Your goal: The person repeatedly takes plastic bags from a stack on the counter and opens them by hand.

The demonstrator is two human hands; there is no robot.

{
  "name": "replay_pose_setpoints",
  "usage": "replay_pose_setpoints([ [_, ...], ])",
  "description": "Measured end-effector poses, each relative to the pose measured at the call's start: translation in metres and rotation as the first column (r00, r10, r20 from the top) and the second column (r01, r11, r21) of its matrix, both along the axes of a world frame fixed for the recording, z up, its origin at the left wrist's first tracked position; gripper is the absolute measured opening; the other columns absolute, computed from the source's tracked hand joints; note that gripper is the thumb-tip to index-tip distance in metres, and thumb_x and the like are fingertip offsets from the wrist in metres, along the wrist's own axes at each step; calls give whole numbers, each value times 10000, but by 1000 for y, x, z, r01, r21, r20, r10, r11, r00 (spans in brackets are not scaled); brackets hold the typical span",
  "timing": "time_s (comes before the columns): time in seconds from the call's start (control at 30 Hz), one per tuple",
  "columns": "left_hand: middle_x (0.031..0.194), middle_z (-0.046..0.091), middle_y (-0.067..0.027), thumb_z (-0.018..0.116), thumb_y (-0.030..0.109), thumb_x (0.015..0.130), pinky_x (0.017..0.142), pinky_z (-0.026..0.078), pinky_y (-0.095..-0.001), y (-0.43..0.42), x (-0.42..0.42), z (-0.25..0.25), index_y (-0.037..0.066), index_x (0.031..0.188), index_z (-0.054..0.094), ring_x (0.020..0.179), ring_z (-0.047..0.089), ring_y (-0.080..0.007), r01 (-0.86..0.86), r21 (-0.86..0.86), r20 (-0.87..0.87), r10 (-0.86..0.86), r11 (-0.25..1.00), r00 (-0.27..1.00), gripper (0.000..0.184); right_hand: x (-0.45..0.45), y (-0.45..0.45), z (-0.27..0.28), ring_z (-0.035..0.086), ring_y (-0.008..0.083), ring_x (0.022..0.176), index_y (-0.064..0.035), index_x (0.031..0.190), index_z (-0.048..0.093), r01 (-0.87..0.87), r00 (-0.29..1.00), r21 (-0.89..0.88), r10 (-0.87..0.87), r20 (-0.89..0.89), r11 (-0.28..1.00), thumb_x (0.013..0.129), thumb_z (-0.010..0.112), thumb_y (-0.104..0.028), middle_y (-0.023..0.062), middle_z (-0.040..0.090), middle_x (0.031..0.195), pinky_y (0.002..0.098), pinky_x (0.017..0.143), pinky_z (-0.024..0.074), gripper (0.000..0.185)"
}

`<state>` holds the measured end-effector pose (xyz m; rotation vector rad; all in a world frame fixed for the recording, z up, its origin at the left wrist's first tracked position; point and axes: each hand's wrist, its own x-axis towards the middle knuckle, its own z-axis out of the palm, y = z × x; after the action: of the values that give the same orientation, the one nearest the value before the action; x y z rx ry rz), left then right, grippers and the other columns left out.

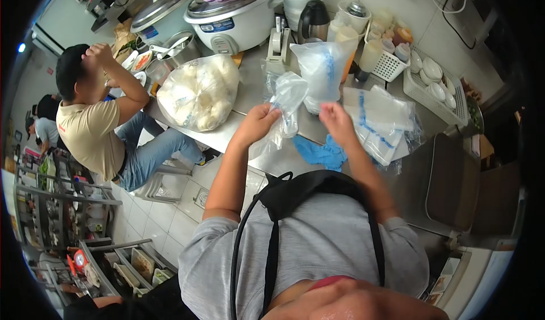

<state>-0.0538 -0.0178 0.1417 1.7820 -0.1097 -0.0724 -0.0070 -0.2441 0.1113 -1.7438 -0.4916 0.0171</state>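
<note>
My left hand (258,124) is closed on a thin transparent plastic bag (290,88), which hangs crumpled over the steel table. My right hand (339,124) is held with curled fingers to the right of that bag; it is slightly blurred, and whether it pinches anything is hidden. Just behind my hands stands an upright plastic bag (322,70) with blue print. Flat plastic bags (377,118) lie in a pile beside my right hand. A blue cloth (323,152) is crumpled on the table below it. Left of my hands sits a big tied bag of round white pieces (198,93).
Behind are two large rice cookers (230,22), a tape dispenser (279,43), a dark thermos jug (313,20) and a white basket with sauce bottles (392,64). A rack of bowls (434,84) stands right. A person (91,115) sits at the table's left.
</note>
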Motion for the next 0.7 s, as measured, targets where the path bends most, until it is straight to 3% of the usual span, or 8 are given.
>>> replay_pose_setpoints([
  [0.03,748,572,-91,476,164,808,638,406,-278,-5,-3,5,0,843,551,663,525,-175,19,140,42,-25,990,999,183,2,5,27,505,85,710,-4,903,541,-46,987,177,72,-145,983,779,553,-185,31,555,808,228,642,410,220],
  [0.17,835,565,-119,522,114,767,695,400,-282,-20,-13,23,-8,881,538,743,526,-241,58,582,190,-205,811,960,167,17,18,51,506,77,744,13,892,544,-279,904,217,332,-270,936,791,542,-147,31,565,831,217,675,410,189],
  [0.2,841,540,-158,558,90,720,696,404,-303,-23,-16,29,-2,878,540,774,516,-299,58,555,171,-182,830,968,184,18,19,49,506,80,740,7,887,549,-300,893,215,353,-280,929,788,546,-138,27,565,824,215,679,410,176],
  [0.3,837,541,-151,581,81,702,696,409,-319,-12,-17,25,2,860,542,794,522,-303,-142,498,326,-33,856,945,181,15,22,44,505,78,735,-4,866,561,-247,921,297,319,-225,922,784,551,-118,15,565,799,209,691,405,141],
  [0.43,958,503,-151,644,111,639,782,389,-347,1,-13,29,22,1005,489,903,496,-298,-461,525,498,181,715,848,408,11,20,29,494,65,721,-10,844,567,-102,958,477,215,-190,873,783,553,-101,0,559,771,199,691,396,110],
  [0.53,1020,460,-158,659,131,625,834,357,-351,-4,-14,39,7,1057,445,971,453,-297,-535,318,553,305,783,775,497,11,13,24,471,57,710,-30,832,564,-122,973,459,198,-121,880,776,561,-97,-10,544,776,188,685,373,88],
  [0.63,1054,436,-160,652,125,629,859,336,-340,-16,-18,51,-3,1069,437,1014,424,-282,-526,232,619,292,818,729,506,11,15,19,474,56,696,-10,834,569,-63,990,452,113,-85,890,794,544,-114,0,549,748,193,671,390,114],
  [0.7,1024,442,-147,657,170,616,772,370,-346,-27,-17,58,42,1056,455,943,447,-281,-534,320,755,130,782,643,501,6,18,29,476,56,697,-10,852,567,-42,986,456,111,-125,889,800,536,-116,0,548,744,191,672,393,122],
])
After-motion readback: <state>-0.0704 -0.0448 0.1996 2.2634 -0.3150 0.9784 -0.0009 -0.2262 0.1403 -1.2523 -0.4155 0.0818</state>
